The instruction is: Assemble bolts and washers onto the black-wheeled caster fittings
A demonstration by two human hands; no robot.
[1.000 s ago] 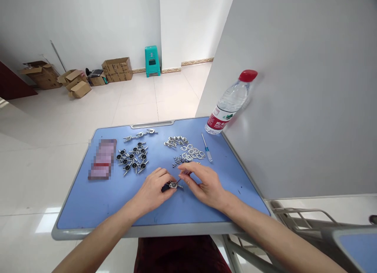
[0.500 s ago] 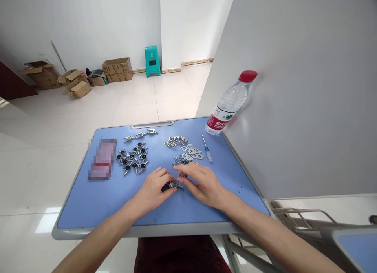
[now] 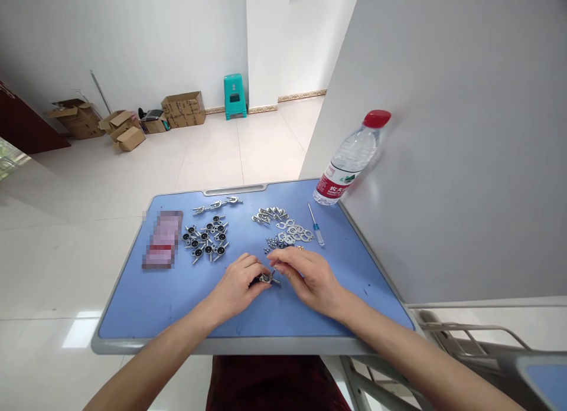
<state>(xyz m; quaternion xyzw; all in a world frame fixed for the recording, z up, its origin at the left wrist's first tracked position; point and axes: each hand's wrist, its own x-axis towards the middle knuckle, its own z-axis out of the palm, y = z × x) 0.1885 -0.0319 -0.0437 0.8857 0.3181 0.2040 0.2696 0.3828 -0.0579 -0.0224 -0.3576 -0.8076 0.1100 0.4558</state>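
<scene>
My left hand (image 3: 235, 286) grips a small metal fitting (image 3: 267, 278) low over the near middle of the table, thumb and fingers closed on its left side. Close to that fitting's right end, my right hand (image 3: 312, 282) is closed in a pinch. Whatever its fingertips hold is too small to name. Just beyond the right hand lie a pile of small screws (image 3: 275, 242) and several flat metal plates (image 3: 296, 232). Shiny metal pieces (image 3: 270, 214) form a cluster behind them. Several fittings with black round centres (image 3: 204, 236) are spread farther left.
A clear-handled screwdriver (image 3: 316, 227) lies right of the plates. A water bottle (image 3: 345, 166) stands at the back right corner beside a grey panel (image 3: 465, 163). Fork-shaped metal parts (image 3: 215, 205) line the back, and a blurred pinkish object (image 3: 163, 240) lies left on the blue table (image 3: 146, 307).
My right fingertips have drawn together into a pinch beside the fitting. My left hand keeps its grip. The whole view has shifted slightly.
</scene>
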